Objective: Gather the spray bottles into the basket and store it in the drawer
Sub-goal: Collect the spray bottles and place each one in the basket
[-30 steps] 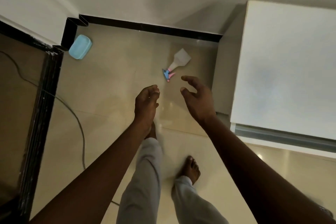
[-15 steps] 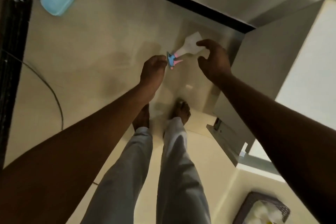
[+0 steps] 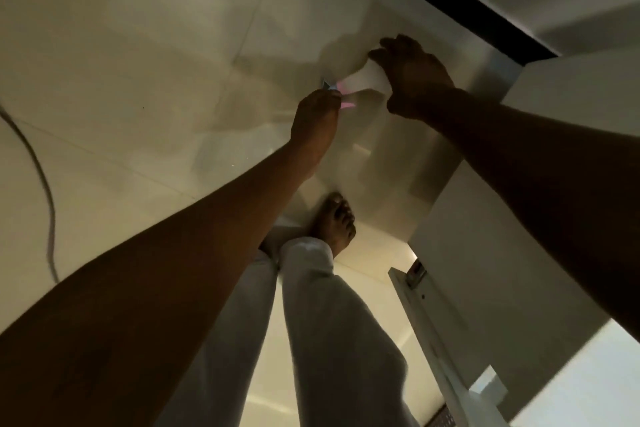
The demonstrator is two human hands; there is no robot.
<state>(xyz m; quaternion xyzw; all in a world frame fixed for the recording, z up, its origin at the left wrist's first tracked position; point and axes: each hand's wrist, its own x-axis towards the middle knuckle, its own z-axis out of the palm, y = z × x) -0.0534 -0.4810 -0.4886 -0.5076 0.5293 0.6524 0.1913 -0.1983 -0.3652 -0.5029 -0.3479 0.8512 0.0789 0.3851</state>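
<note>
A white spray bottle (image 3: 363, 80) with a blue and pink trigger head lies on the beige floor tiles close to the white cabinet. My right hand (image 3: 412, 74) covers the bottle's body and its fingers curl around it. My left hand (image 3: 317, 120) reaches down to the pink trigger end and touches it; most of the trigger head is hidden behind its fingers. The basket is almost out of view.
A white cabinet (image 3: 540, 184) stands at the right, with a drawer front (image 3: 436, 340) below it. A dark woven edge (image 3: 443, 421) shows at the bottom. A black skirting strip (image 3: 450, 0) runs along the wall. A cable (image 3: 45, 191) lies on the floor at left. My legs and bare feet (image 3: 334, 222) are below.
I have bent lower and the view has closed in. My right hand came down onto the bottle's body and closed on it. My left hand moved to the trigger end. The blue container left the view.
</note>
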